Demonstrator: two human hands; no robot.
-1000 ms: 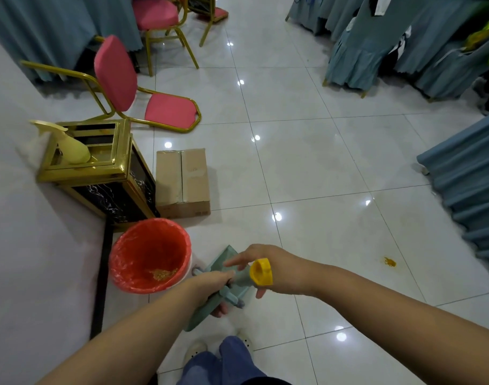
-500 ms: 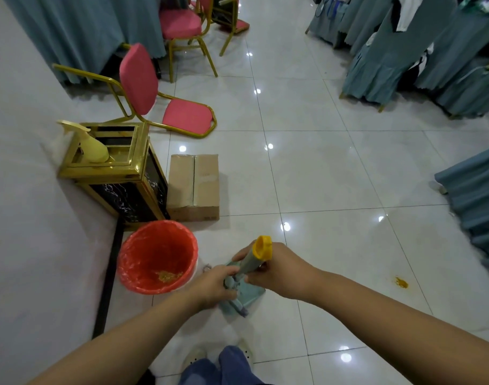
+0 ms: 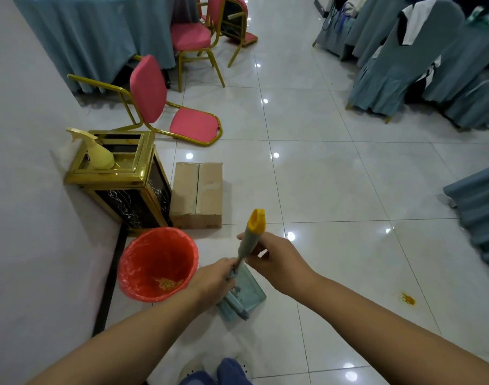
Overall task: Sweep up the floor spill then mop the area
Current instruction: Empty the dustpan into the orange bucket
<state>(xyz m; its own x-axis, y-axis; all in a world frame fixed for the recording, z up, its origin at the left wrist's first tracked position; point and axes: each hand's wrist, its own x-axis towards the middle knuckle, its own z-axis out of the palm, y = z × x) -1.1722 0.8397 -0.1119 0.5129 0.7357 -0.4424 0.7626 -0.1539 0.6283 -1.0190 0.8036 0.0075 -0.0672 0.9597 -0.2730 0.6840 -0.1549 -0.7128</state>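
Gripping the grey-green handle (image 3: 247, 245) of a teal dustpan (image 3: 249, 294), the right hand (image 3: 276, 262) curls round it just below its yellow cap (image 3: 256, 222). The left hand (image 3: 212, 282) closes on the lower end where the handle meets the pan. The pan sits low over the white tiled floor (image 3: 335, 176), just right of a bin with a red liner (image 3: 154, 254); whether it touches the tiles cannot be told. Yellow crumbs (image 3: 168, 283) lie inside the liner.

Open tile runs ahead and to the right, where 1 yellow spot of spill (image 3: 408, 298) remains, well apart from the pan. The left side is hemmed by a pale wall (image 3: 29, 218), a gold-framed stand (image 3: 132, 201) carrying a yellow spray bottle (image 3: 99, 157), and a cardboard box (image 3: 197, 190) touching the stand. A pink chair (image 3: 149, 90) lies tipped beyond them. Blue draped furniture (image 3: 404, 65) lines the far right, and a blue cloth (image 3: 479, 207) is cut off by the right edge.

The left hand hides part of the pan's joint, and the person's feet (image 3: 193, 370) are cropped and blurred at the bottom.
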